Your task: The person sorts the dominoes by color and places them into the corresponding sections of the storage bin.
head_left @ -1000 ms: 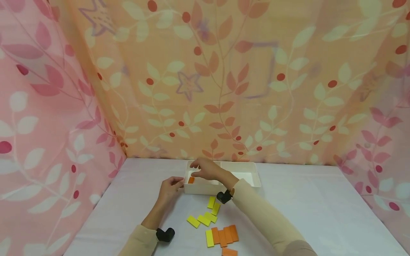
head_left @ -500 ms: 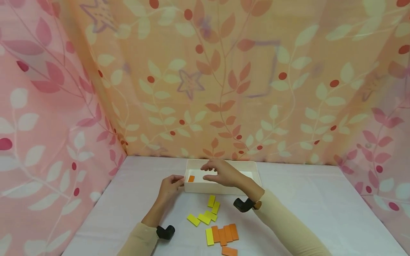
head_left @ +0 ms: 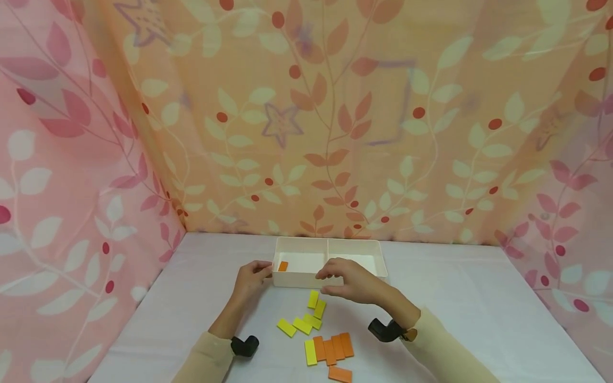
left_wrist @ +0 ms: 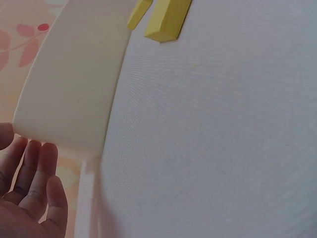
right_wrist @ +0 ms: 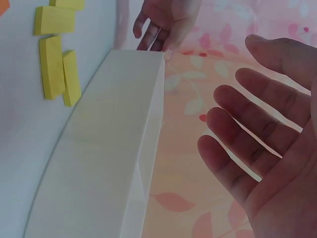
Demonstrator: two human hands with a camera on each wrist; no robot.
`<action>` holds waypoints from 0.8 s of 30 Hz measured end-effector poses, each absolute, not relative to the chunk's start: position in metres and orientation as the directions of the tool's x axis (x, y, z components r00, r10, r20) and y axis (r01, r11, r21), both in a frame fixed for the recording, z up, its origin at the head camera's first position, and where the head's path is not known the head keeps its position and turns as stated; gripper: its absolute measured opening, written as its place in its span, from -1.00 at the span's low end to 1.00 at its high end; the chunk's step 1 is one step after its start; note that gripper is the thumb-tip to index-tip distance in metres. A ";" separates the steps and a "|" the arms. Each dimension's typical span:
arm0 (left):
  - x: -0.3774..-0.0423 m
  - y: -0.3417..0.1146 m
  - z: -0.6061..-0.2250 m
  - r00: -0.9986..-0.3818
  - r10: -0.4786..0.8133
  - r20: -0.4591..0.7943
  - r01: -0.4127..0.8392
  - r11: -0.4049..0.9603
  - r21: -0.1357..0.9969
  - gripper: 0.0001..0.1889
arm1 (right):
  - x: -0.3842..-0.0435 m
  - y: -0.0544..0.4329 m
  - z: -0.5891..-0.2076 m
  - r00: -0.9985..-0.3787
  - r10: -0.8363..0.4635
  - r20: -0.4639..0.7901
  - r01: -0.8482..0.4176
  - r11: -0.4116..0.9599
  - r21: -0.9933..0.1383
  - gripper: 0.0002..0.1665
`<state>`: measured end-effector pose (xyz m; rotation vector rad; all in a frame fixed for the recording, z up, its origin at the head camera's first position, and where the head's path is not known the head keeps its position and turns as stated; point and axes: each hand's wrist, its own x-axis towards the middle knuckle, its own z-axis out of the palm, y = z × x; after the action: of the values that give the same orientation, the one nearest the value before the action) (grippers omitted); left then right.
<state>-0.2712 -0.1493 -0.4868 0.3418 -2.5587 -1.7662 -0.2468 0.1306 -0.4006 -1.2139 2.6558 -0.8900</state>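
A white two-compartment box (head_left: 299, 280) stands near the back of the table. One orange domino-like block (head_left: 283, 266) lies in its left compartment. My left hand (head_left: 251, 277) rests at the box's left end, fingertips right at the end wall and thumb by the rim corner. My right hand (head_left: 351, 280) hovers over the front wall, fingers loosely bent and nothing in them; the right wrist view shows its fingers (right_wrist: 235, 148) spread apart. In front of the box lie several yellow blocks (head_left: 303, 325).
Nearer me, several orange blocks (head_left: 330, 352) lie side by side with one yellow block (head_left: 311, 352) at their left end. Another orange block (head_left: 340, 374) lies below them. A patterned cloth (head_left: 335, 133) hangs behind the white table (head_left: 455, 298).
My right hand has come out of the left compartment, moving right and toward me past the front wall. The left hand has stayed at the box's end.
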 end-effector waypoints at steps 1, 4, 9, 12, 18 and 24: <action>-0.271 -0.149 -0.487 -0.975 -0.188 -0.119 -0.178 0.336 0.925 -0.75 | -0.245 0.131 -0.401 -0.680 -0.718 0.151 -0.662 0.512 -0.547 -0.74; -0.273 -0.150 -0.486 -0.973 -0.186 -0.137 -0.192 0.321 0.927 -0.76 | -0.241 0.134 -0.404 -0.678 -0.723 0.134 -0.655 0.511 -0.557 -0.73; -0.274 -0.150 -0.484 -0.965 -0.193 -0.175 -0.226 0.286 0.931 -0.76 | -0.237 0.140 -0.410 -0.669 -0.733 0.127 -0.660 0.506 -0.556 -0.74; -0.274 -0.151 -0.483 -0.962 -0.196 -0.188 -0.238 0.275 0.931 -0.77 | -0.235 0.144 -0.414 -0.671 -0.733 0.116 -0.652 0.507 -0.564 -0.74; -0.275 -0.151 -0.483 -0.965 -0.192 -0.182 -0.233 0.294 0.927 -0.77 | -0.231 0.150 -0.422 -0.698 -0.715 0.052 -0.587 0.529 -0.613 -0.73; -0.274 -0.151 -0.482 -0.968 -0.186 -0.169 -0.220 0.301 0.928 -0.78 | -0.227 0.155 -0.431 -0.684 -0.730 0.013 -0.595 0.547 -0.589 -0.71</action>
<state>-0.2741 -0.1510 -0.4817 0.3985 -2.5570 -1.8326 -0.2275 0.1550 -0.4306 -1.1117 2.5506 -0.8383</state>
